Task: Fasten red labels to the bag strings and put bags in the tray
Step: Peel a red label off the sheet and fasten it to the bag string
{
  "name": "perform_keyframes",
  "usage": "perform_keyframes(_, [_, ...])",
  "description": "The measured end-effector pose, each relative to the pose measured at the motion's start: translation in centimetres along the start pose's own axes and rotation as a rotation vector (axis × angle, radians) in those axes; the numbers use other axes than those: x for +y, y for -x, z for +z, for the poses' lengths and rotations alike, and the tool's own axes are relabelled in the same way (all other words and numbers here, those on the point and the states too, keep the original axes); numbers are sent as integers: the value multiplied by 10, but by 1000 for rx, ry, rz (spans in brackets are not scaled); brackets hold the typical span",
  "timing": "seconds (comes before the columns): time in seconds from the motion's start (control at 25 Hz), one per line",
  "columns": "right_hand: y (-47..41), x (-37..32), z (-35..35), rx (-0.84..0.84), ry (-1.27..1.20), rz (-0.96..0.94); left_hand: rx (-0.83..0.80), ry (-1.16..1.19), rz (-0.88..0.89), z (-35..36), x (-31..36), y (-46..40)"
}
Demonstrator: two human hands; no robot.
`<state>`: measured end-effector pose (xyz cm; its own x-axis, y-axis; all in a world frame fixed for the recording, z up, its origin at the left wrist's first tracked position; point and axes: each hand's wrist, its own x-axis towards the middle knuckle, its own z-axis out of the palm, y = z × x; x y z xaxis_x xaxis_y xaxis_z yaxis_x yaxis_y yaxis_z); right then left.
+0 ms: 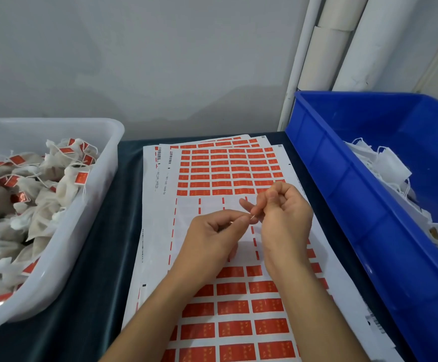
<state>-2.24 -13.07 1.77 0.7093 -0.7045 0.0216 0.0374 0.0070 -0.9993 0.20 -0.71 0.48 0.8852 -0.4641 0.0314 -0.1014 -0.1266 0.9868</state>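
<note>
Sheets of red labels [228, 173] lie in the middle of the dark table, with a stripped band across the near sheet. Above that band my left hand [212, 233] and my right hand [283, 212] meet fingertip to fingertip, pinching a small red label [252, 217] seen edge-on between them. No bag or string shows in either hand. The clear tray [100, 178] on the left holds several labelled bags [66, 176]. The blue bin [343, 205] on the right holds white unlabelled bags [385, 165].
A grey wall stands behind the table. White rolls and pipes [327, 48] lean in the back right corner. Dark tablecloth [108, 257] shows between the clear tray and the label sheets.
</note>
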Motion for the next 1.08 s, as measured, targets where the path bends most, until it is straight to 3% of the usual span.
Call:
perform_keyframes(0.12, [-7,-2,-7,-164,-28,35,23,2,-7,-5,-1,1])
perform_keyframes(0.24, [-17,-2,-18,-228,121,-90,66,15,8,-7,-1,0])
perform_keyframes(0.56, [-35,6,-38,153,403,-102,152,72,-31,-6,-5,-2])
perform_keyframes(0.76, [-31,22,-30,138,1007,-196,162,53,-32,-5,-4,-2])
perform_keyframes(1.08, [-28,27,-27,92,1103,-134,109,110,-109,-9,1,0])
